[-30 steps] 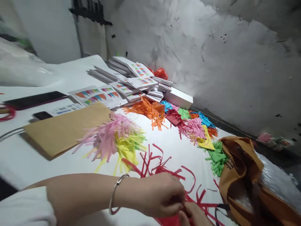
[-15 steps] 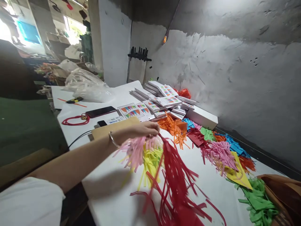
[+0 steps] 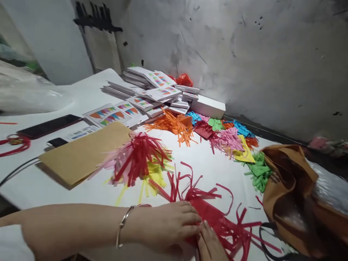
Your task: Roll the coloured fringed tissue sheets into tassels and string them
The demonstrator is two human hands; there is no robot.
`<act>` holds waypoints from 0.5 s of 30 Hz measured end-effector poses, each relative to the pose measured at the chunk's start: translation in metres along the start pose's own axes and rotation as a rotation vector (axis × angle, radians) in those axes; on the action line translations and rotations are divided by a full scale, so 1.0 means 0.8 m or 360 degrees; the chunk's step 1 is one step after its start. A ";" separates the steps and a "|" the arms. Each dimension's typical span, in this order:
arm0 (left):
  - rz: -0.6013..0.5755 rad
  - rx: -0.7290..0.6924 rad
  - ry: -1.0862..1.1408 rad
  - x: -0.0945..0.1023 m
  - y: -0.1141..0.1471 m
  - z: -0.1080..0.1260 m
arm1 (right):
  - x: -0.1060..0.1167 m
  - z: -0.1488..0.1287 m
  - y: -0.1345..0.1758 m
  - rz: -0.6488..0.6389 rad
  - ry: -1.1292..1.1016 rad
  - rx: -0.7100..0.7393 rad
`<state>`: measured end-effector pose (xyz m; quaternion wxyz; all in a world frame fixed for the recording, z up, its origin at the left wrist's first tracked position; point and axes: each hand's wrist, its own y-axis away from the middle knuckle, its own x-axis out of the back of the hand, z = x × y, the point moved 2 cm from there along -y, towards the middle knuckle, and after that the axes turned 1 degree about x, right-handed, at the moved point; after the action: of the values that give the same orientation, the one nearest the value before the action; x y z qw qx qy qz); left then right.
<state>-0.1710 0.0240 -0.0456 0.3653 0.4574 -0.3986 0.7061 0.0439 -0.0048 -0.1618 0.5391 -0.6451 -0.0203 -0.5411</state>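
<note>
My left hand [image 3: 170,223], a bracelet on its wrist, rests at the table's front with its fingers closed over a fringed red tissue-paper tassel [image 3: 205,208]. Against its fingertips is my right hand [image 3: 211,243], fingers together on the same red paper; the lower edge of the view cuts it off. Loose strips of the tassel fan out behind and to the right. Just beyond my left hand, a second red tassel [image 3: 138,156] lies over pink [image 3: 119,159] and yellow tassels [image 3: 156,175]. What the fingers press between them is hidden.
A brown envelope [image 3: 84,152], a phone [image 3: 50,126] and a red cord [image 3: 16,144] lie left. Printed cards [image 3: 160,92] are stacked by a white box [image 3: 208,106]. Orange [image 3: 176,125], pink [image 3: 228,139] and green tassels [image 3: 259,172] line the back. A brown bag [image 3: 285,185] stands right.
My left hand has come back from the pile to the front, leaving red fringe on the pink and yellow tassels. My right hand has come into view. The camera has turned right and down.
</note>
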 end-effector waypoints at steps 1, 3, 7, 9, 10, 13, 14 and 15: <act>-0.0062 -0.0001 -0.0024 -0.017 -0.007 0.008 | 0.005 -0.002 0.001 -0.0018 0.0034 -0.0014; -0.0126 0.0123 -0.0060 -0.041 -0.012 0.009 | 0.017 -0.006 0.002 -0.0042 0.0063 -0.0061; -0.0153 0.0652 -0.0114 -0.046 0.005 -0.023 | 0.038 -0.008 0.003 -0.0048 0.0054 -0.0143; -0.0179 0.0973 -0.0229 -0.031 0.020 -0.040 | 0.044 -0.007 0.002 -0.0069 0.0040 -0.0157; -0.0194 0.1098 -0.0297 -0.021 0.028 -0.045 | 0.046 -0.006 0.000 -0.0080 0.0029 -0.0168; -0.0247 0.1152 -0.0343 -0.002 0.043 -0.036 | 0.052 -0.005 -0.007 -0.0105 -0.0008 -0.0227; -0.0256 0.1050 -0.0283 -0.003 0.042 -0.025 | 0.054 -0.005 -0.009 -0.0109 -0.0023 -0.0250; -0.0251 0.0910 -0.0201 -0.007 0.038 -0.012 | 0.055 -0.005 -0.012 -0.0114 -0.0044 -0.0270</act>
<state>-0.1996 0.0194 -0.0601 0.2499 0.6142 -0.1688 0.7292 0.0534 -0.0285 -0.1243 0.4624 -0.6948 -0.0048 -0.5509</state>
